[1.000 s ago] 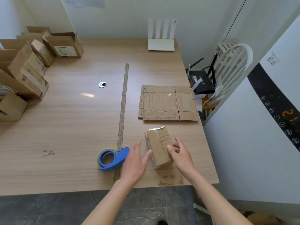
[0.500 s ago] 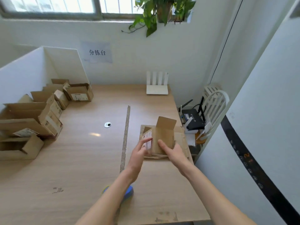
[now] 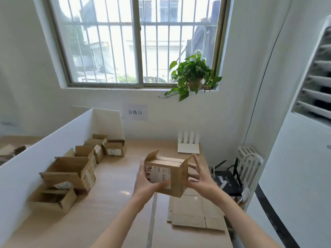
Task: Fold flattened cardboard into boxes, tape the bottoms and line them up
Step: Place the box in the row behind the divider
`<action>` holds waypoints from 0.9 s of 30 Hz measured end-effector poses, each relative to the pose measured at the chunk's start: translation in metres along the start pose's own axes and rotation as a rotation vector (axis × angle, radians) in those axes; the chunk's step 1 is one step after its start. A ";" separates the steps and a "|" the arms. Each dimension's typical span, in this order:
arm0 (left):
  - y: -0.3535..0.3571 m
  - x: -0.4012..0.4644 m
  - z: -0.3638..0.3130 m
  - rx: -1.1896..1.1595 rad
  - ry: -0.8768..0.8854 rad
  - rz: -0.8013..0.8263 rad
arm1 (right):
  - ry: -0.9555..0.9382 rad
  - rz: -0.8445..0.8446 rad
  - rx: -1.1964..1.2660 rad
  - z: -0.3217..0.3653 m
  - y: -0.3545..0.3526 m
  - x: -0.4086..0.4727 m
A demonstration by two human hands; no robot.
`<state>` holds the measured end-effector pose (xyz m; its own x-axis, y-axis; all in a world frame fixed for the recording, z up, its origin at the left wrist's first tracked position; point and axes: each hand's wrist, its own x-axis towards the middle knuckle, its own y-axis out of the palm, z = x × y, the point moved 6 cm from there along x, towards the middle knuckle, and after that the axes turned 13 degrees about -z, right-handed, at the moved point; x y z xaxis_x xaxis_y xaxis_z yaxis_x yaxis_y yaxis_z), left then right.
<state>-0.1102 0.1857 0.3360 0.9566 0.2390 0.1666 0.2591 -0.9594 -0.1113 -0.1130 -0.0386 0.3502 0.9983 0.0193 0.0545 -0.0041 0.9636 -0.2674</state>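
Lifted higher than half a second ago, the small brown folded cardboard box (image 3: 167,175) now sits at chest height above the bench, and the view has tilted up to take in the whole window. Both hands hold it in the air: the left hand (image 3: 145,181) cups its labelled left face and underside with curled fingers, while the right hand (image 3: 200,176) presses its right side, fingers spread and partly straight, one fingertip on the raised end flap. A strip of tape runs along the box's upper face, and flaps stand open at both ends. Below it, a flattened sheet of brown cardboard (image 3: 195,213) lies on the light wooden bench (image 3: 111,208), just right of a pale strip (image 3: 152,217) running along the benchtop. Along the left side, against a white partition board (image 3: 44,149), stands a row of open brown cardboard boxes (image 3: 77,169). At the far edge stands a white router with four upright antennas (image 3: 188,144). Right of the bench is a white slatted chair (image 3: 249,163) holding a black router (image 3: 230,181), and a tall white air conditioner (image 3: 304,140). A green trailing potted plant (image 3: 193,76) sits on the sill of the barred window (image 3: 136,42).
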 end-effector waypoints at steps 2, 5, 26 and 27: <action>-0.027 0.008 -0.002 0.068 0.037 -0.064 | -0.026 0.023 -0.003 0.018 0.020 0.004; -0.069 0.020 0.005 0.156 0.054 -0.130 | -0.088 -0.020 -0.067 0.042 0.058 0.009; -0.274 0.069 0.018 0.956 0.638 0.039 | -0.226 0.054 -0.095 0.053 0.318 0.049; -0.275 0.076 0.024 0.973 0.630 0.057 | -0.238 0.055 -0.100 0.049 0.324 0.055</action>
<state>-0.1052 0.4717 0.3558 0.8053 -0.1806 0.5647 0.4722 -0.3808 -0.7950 -0.0619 0.2878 0.3141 0.9549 0.1444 0.2594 -0.0401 0.9284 -0.3693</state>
